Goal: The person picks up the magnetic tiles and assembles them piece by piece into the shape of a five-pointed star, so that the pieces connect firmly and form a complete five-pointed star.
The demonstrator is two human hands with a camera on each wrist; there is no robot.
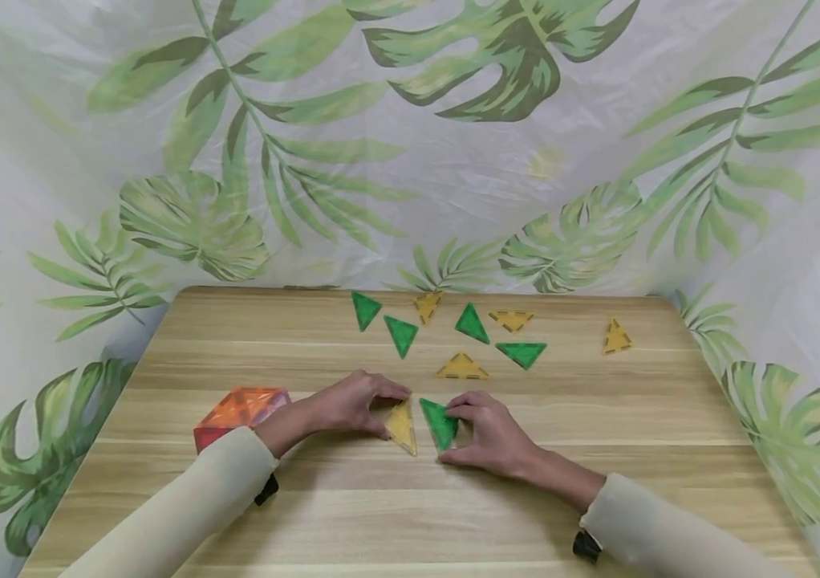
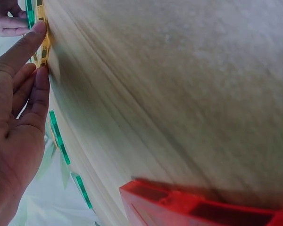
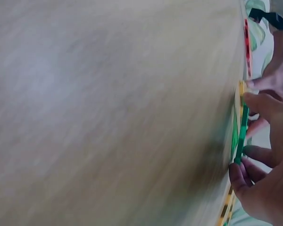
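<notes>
My left hand [image 1: 354,404] pinches a yellow translucent triangular magnetic tile [image 1: 403,428] between thumb and fingers, low over the wooden table. Facing it, my right hand [image 1: 494,437] grips a green triangular magnetic tile [image 1: 438,421] by its edges. A narrow gap separates the two tiles in the head view. The left wrist view shows the thumb and fingertips on the edge of the yellow tile [image 2: 44,47]. In the right wrist view, the thumb and fingers hold opposite ends of the green tile [image 3: 242,132].
A red and orange block of magnetic tiles [image 1: 237,408] sits by my left forearm. Toward the back lie several loose triangles, among them a yellow one [image 1: 462,367] just beyond my hands and a green one [image 1: 400,335]. Another yellow triangle [image 1: 616,337] lies apart at the right.
</notes>
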